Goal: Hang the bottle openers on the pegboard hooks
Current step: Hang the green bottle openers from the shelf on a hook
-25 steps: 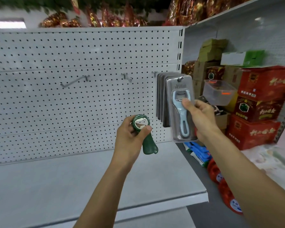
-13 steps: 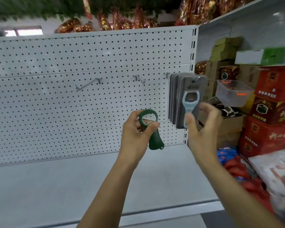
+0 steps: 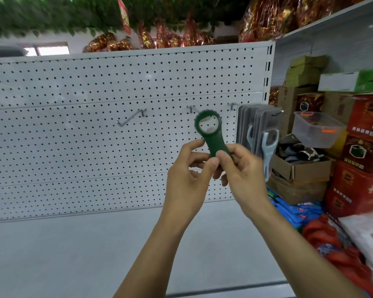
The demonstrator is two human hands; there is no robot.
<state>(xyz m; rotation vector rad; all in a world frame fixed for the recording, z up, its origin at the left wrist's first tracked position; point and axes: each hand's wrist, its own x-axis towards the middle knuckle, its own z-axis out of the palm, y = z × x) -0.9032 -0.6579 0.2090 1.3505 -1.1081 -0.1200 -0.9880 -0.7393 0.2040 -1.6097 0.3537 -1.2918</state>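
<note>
A dark green bottle opener stands upright in front of the white pegboard, ring end up. My left hand and my right hand both pinch its handle from below. Its ring sits just in front of the middle hook; I cannot tell whether they touch. A longer bare hook juts out to the left. On the right hook hang several packaged light-blue openers.
A grey shelf board runs below the pegboard. To the right stand stacked red cartons, brown boxes, a clear plastic tub and blue and red packs on the floor. Foil-wrapped goods and green leaves hang above.
My right hand let go of the hanging packaged opener and came over to the green opener. The green opener was turned ring end up and raised towards the middle hook.
</note>
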